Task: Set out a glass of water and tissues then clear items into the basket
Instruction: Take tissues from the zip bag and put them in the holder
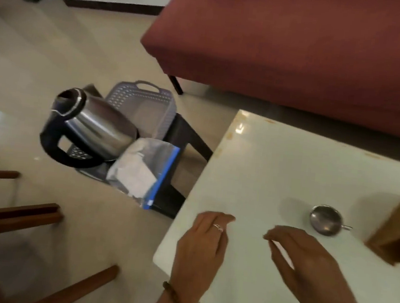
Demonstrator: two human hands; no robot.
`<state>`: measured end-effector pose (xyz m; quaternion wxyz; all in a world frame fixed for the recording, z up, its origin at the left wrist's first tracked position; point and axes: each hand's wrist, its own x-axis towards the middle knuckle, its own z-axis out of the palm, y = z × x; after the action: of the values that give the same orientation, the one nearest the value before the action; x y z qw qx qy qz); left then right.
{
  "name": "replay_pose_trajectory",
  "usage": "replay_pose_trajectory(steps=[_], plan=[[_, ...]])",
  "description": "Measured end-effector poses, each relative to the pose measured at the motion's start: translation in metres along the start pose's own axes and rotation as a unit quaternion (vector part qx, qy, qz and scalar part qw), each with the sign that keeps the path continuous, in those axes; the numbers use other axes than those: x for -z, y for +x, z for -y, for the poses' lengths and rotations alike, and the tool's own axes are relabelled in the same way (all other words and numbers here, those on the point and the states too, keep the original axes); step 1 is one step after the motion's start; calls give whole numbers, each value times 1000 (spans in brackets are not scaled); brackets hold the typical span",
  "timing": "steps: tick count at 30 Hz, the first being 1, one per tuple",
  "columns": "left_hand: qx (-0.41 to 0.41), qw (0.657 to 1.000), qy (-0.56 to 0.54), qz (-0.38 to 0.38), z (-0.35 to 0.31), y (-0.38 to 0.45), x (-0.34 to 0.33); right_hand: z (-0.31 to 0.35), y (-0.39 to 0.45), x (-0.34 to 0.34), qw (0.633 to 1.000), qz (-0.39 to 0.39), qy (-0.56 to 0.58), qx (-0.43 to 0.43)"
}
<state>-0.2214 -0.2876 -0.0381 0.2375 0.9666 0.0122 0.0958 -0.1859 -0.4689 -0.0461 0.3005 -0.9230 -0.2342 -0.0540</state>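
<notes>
A grey plastic basket (147, 106) stands on a dark stool left of the white table (291, 166). A steel electric kettle (90, 125) with a black handle lies tilted in the basket. Beside it a clear zip bag (142, 170) with a blue strip holds white tissues. On the table stand a small steel cup (326, 220) and a brown box (398, 231) at the right. My left hand (203, 240) hovers over the table's near left edge, fingers loosely bent, holding nothing. My right hand (301, 255) hangs over the table just short of the cup, empty, fingers relaxed.
A dark red sofa (304, 43) fills the far side behind the table. Wooden chair legs (15, 211) stand at the lower left on the tiled floor. The stool (185, 137) under the basket sits close to the table's left edge.
</notes>
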Motion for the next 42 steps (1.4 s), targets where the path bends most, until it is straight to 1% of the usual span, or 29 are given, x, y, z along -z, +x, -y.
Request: replay_pose_trajectory(steps=[2,4,6,8,10,11,13,15,17,18,21,23,24,27,29,30,32,35,37,38,40,42], plan=[[17,996,84,3,44,5,23,36,33,-34,999,43,3,31],[36,982,180,44,85,7,36,63,62,-64,994,77,-7,72],[45,965,244,85,126,5,45,83,89,-96,985,98,-33,136],[31,948,302,95,164,4,49,92,111,-125,971,132,-73,185],[10,934,346,85,197,7,50,96,129,-149,949,174,-135,226],[-2,934,349,77,211,10,50,95,137,-159,936,187,-167,248],[-39,946,315,65,229,18,49,93,149,-174,906,196,-231,295],[-94,962,249,56,241,24,49,91,161,-184,883,183,-285,325],[-137,970,195,37,248,27,51,91,170,-188,872,160,-313,339],[-141,973,177,32,249,28,52,92,173,-189,868,152,-321,346],[-110,983,143,25,249,29,54,93,180,-189,847,157,-332,385],[-81,990,115,23,247,31,54,96,184,-185,849,154,-309,399],[-60,994,92,21,245,31,56,99,185,-181,860,142,-284,399],[-8,1000,26,4,234,31,62,109,185,-166,903,103,-186,373],[24,999,-41,-14,224,30,65,119,179,-149,929,68,-146,334],[51,994,-93,-26,215,28,67,125,174,-139,940,51,-132,309],[91,972,-207,-59,189,24,74,138,161,-114,962,21,-100,253],[95,942,-297,-125,144,14,86,151,139,-70,989,-5,-41,144],[109,917,-352,-152,113,8,93,152,121,-38,998,3,-1,62],[121,903,-382,-152,99,6,94,150,112,-27,999,14,14,28],[141,883,-430,-128,71,2,91,143,89,-5,997,45,39,-39],[172,864,-464,-93,48,-2,81,135,63,11,992,61,71,-87]])
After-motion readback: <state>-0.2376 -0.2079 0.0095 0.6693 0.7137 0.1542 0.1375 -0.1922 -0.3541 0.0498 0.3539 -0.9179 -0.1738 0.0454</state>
